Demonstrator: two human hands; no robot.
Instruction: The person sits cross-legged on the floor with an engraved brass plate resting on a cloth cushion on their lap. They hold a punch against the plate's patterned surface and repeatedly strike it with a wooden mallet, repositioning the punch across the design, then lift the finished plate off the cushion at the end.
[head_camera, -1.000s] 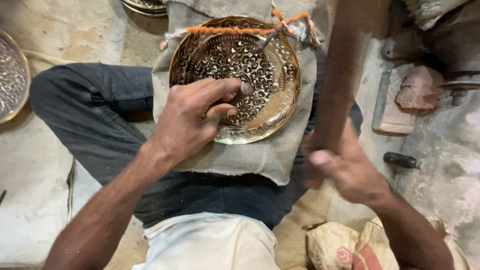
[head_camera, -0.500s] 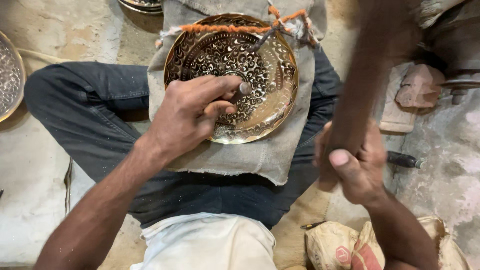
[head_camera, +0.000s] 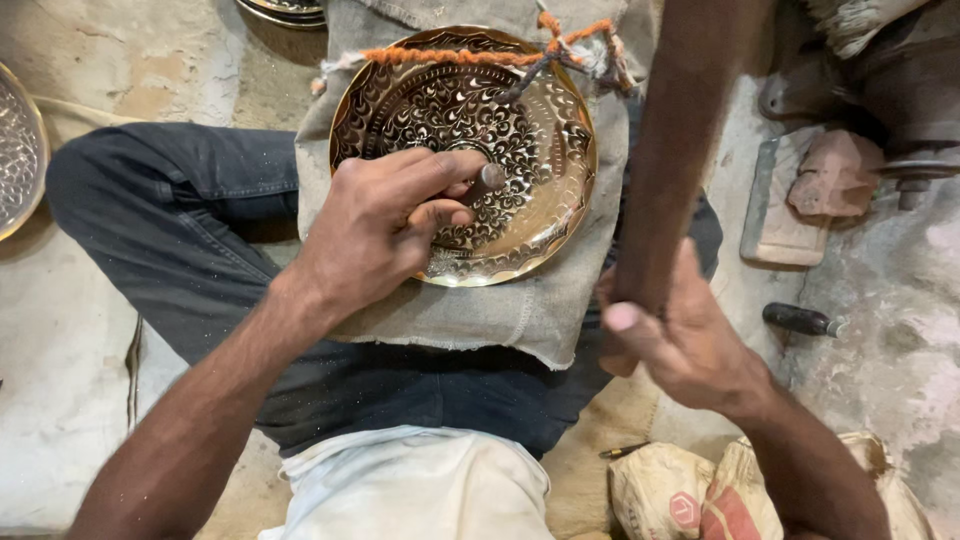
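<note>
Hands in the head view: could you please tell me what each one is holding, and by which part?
The left hand pinches a small punch by its shaft against the engraved brass plate. The right hand grips a wooden mallet by its lower end.

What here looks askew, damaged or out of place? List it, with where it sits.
Little stands out. The orange cord across the top of the engraved brass plate is frayed at its right end. The burlap cloth under the plate has a ragged lower edge. A dark-handled tool lies loose on the floor at right.
</note>
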